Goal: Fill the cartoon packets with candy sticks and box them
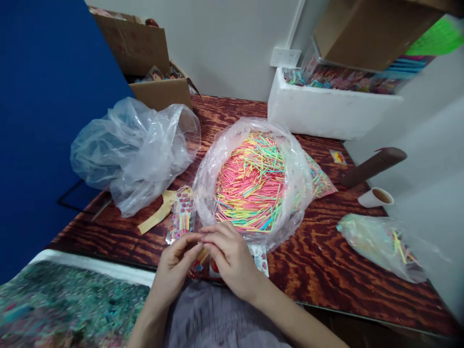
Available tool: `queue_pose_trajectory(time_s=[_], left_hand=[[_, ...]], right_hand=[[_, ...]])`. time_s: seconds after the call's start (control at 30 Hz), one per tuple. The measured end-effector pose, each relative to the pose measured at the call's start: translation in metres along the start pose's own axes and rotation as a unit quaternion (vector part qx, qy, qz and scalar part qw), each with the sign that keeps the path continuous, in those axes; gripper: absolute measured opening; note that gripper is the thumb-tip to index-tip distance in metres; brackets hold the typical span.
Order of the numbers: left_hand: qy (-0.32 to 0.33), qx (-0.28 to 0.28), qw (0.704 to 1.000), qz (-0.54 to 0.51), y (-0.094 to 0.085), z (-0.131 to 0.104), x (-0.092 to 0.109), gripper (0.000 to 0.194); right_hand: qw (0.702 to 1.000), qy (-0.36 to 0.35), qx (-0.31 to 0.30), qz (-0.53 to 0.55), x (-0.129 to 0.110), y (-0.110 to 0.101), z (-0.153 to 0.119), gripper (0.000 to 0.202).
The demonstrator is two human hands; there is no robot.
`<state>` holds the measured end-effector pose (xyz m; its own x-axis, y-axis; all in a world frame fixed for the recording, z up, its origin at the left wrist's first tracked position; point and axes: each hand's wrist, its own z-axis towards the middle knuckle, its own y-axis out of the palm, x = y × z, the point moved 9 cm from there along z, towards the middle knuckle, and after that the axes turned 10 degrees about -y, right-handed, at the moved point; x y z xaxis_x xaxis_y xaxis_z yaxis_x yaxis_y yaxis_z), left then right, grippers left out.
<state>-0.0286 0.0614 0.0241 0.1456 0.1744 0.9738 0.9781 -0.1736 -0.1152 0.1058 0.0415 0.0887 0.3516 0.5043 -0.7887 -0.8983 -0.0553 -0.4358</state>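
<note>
My left hand [177, 258] and my right hand [232, 256] meet at the front edge of the table, fingertips pinched close together. Between and below them shows a small printed plastic packet [198, 266] with yellowish sticks in it, partly hidden by my fingers. Just beyond my hands stands a large clear plastic bag [300, 179], its mouth rolled open, full of thin pink, yellow, green and blue sticks [250, 186]. Left of it lies a printed clear packet [184, 217] with a few sticks inside. Under my right hand, a printed sheet or packet [260, 258] pokes out.
A crumpled clear bag [141, 145] and a pale yellow strip [157, 216] lie left. Cardboard box [163, 92] and white foam box [326, 106] stand behind. At right are a brown cylinder [375, 166], a paper cup [375, 197] of brown liquid and a bag with sticks [380, 246].
</note>
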Motion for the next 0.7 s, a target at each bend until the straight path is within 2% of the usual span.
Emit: queue_pose_trajectory(time_s=[0.13, 0.2, 0.27, 0.37, 0.43, 0.5, 0.57, 0.63, 0.7], left_hand=[[-0.026, -0.001, 0.999, -0.024, 0.0, 0.002, -0.005, 0.019], [-0.034, 0.027, 0.998, -0.043, -0.008, 0.003, -0.008, 0.02], [-0.041, 0.071, 0.993, -0.081, -0.021, 0.006, -0.013, 0.02], [-0.041, 0.139, 0.98, -0.137, -0.042, 0.019, -0.025, 0.022], [-0.022, 0.191, 0.974, -0.118, -0.054, 0.032, -0.033, 0.023], [0.008, 0.258, 0.965, -0.045, -0.063, 0.046, -0.039, 0.024], [0.038, 0.321, 0.944, 0.063, -0.067, 0.057, -0.041, 0.024], [0.049, 0.356, 0.922, 0.143, -0.066, 0.066, -0.045, 0.024], [0.057, 0.369, 0.909, 0.183, -0.064, 0.07, -0.047, 0.024]], right_hand=[[0.991, 0.029, -0.032, 0.126, 0.012, 0.0, -0.003, 0.018], [0.985, 0.057, -0.027, 0.16, 0.027, -0.007, -0.008, 0.021], [0.988, 0.087, -0.014, 0.131, 0.052, -0.021, -0.013, 0.021], [0.996, 0.072, -0.011, -0.057, 0.09, -0.054, -0.008, 0.02], [0.978, 0.028, -0.025, -0.207, 0.109, -0.073, 0.001, 0.023], [0.94, -0.009, -0.055, -0.337, 0.124, -0.084, 0.013, 0.029], [0.895, -0.037, -0.1, -0.432, 0.134, -0.084, 0.024, 0.031], [0.853, -0.056, -0.143, -0.498, 0.14, -0.079, 0.032, 0.03], [0.819, -0.07, -0.172, -0.544, 0.142, -0.073, 0.038, 0.029]])
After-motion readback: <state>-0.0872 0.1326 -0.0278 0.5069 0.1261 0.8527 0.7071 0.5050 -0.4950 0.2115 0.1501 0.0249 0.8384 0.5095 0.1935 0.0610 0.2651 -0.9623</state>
